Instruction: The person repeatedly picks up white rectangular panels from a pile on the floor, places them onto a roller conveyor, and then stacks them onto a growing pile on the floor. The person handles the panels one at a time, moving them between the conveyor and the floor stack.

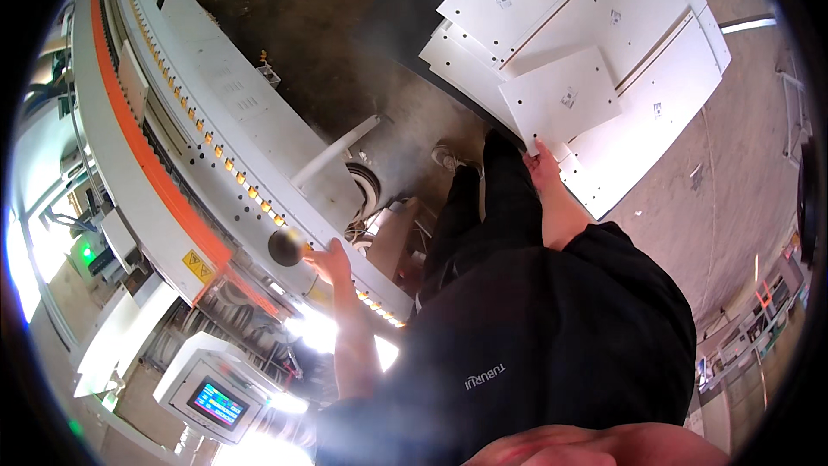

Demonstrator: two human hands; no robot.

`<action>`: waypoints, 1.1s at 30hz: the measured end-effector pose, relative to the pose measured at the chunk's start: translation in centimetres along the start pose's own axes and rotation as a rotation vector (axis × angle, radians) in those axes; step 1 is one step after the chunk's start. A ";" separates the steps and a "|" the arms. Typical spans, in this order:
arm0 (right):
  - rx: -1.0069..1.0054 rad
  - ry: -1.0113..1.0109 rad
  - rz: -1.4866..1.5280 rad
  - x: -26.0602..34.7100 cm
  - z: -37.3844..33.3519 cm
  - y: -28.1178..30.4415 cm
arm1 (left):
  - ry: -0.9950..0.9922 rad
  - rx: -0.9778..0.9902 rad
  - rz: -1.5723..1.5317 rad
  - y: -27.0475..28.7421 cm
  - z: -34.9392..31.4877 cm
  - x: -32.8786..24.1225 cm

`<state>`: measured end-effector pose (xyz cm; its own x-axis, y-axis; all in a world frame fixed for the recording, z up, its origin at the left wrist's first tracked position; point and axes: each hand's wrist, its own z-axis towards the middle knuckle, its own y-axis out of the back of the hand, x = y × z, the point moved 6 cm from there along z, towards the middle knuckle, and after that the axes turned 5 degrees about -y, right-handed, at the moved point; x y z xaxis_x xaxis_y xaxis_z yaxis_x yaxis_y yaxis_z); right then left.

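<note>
My right hand (543,166) grips the near corner of a loose white panel (561,95), with the fingers at its edge. That panel lies tilted across a stack of larger white panels (651,60), which have small dark holes and printed labels. On the other side, my left hand (328,262) is at the edge of a long machine (250,142), fingers stretched out and thumb apart. Its fingertips meet or nearly meet a dark round knob-like thing (285,248), whose right rim is blurred. Whether they touch it I cannot tell.
An orange strip (159,181) and a row of yellow rollers (222,160) run along the machine. A control screen (218,403) stands at lower left. From the machine a white bar (336,151) sticks out toward my legs. A coiled hose (366,185) lies below it.
</note>
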<state>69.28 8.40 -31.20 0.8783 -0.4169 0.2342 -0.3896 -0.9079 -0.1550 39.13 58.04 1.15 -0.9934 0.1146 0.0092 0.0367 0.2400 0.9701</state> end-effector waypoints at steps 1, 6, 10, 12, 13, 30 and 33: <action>0.088 -0.014 -0.072 0.4 -1.9 -0.8 | 0.000 -0.015 -0.013 0.2 -0.5 0.4; 0.371 0.000 -0.268 4.2 -11.5 -8.2 | -0.060 -0.105 -0.012 1.5 -1.0 1.1; 0.455 0.004 -0.411 5.5 -16.5 -11.7 | -0.666 -0.275 -0.102 4.5 -5.8 -7.7; 0.494 -0.035 -0.505 4.4 -18.9 -13.6 | -0.640 0.188 -0.461 1.9 -7.7 -10.3; 0.563 0.045 -0.542 3.3 -20.6 -15.1 | -0.580 0.487 -0.668 1.1 -9.4 -12.5; 1.020 0.545 -1.884 -8.7 -34.4 -25.3 | 0.046 0.598 -2.091 2.8 -10.6 6.3; 0.927 0.574 -1.901 -7.8 -32.3 -23.8 | 0.166 0.496 -2.207 0.2 -10.6 13.4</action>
<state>62.71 31.79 1.62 -0.2752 0.5706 0.7738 0.9539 0.0615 0.2939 24.66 49.39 4.06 0.4890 -0.6285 -0.6049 -0.7850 -0.0146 -0.6194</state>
